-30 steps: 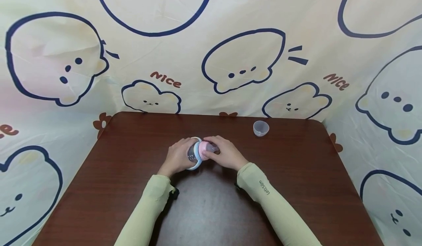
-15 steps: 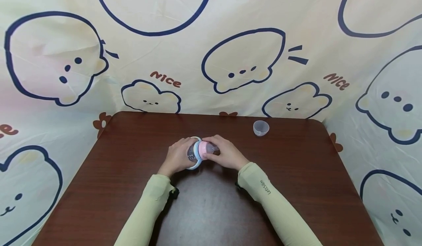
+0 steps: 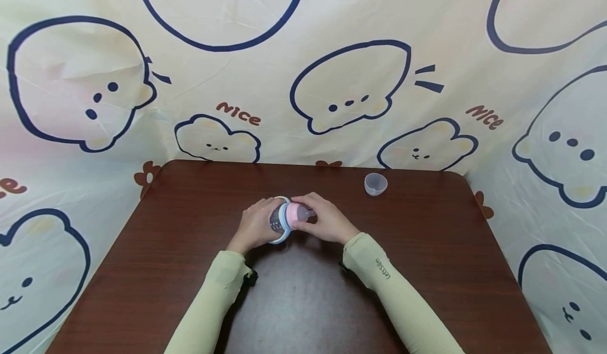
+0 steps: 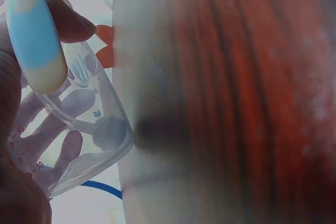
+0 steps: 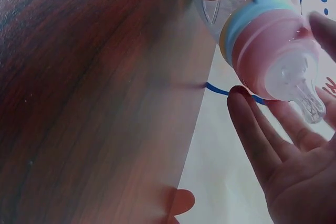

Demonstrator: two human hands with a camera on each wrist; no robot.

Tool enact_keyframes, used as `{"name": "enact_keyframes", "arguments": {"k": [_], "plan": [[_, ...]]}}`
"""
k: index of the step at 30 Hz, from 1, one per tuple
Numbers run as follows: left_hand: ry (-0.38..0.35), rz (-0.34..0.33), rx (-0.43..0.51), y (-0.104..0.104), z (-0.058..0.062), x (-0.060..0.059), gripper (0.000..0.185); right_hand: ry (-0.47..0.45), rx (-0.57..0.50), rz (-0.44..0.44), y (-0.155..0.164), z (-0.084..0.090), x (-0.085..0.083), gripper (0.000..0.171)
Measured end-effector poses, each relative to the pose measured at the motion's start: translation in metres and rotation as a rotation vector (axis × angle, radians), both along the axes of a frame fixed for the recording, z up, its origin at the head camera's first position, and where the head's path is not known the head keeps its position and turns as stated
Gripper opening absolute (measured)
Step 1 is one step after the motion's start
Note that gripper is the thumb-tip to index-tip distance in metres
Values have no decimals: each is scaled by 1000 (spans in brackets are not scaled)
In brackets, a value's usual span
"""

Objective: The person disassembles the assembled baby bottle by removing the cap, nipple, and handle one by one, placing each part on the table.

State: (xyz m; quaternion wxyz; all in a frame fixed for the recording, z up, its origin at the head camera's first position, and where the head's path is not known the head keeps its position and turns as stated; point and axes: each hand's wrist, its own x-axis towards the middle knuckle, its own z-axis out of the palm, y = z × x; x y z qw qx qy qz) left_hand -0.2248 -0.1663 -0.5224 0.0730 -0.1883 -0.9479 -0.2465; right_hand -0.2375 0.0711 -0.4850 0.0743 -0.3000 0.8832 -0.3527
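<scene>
In the head view a small baby bottle lies sideways, held above the middle of the dark wooden surface; the left hand wraps its clear body from the left, fingers curled round it, seemingly to steady it; the right hand closes over the pink collar and teat end from the right, thumb and fingers curved round it, a grip that suits twisting the top; both forearms wear pale green sleeves; a small clear cap stands well apart near the far right edge, out of the way of both hands; a cartoon-printed cloth hangs behind and around the surface.

In the left wrist view the clear bottle body, with red measure marks, is seen through, fingers pressing its wall; the blue and cream handle ring crosses in front, close to the lens.

In the right wrist view the pink collar and clear teat point toward the palm; here the fingers lie spread beside the collar, at most brushing it, so how firm that grip is cannot be told.
</scene>
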Motion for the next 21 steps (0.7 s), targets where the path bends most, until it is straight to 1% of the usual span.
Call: {"name": "enact_keyframes", "arguments": {"k": [4, 7, 12, 21], "plan": [[5, 0, 1, 0, 0, 0, 72, -53, 13, -66, -1, 0, 1, 63], [0, 2, 0, -1, 1, 1, 73, -78, 26, -98, -2, 0, 1, 61], [5, 3, -14, 0, 1, 1, 73, -57, 30, -87, -1, -1, 1, 58], [25, -1, -16, 0, 0, 0, 73, -22, 6, -45, 1, 1, 3, 59]]}}
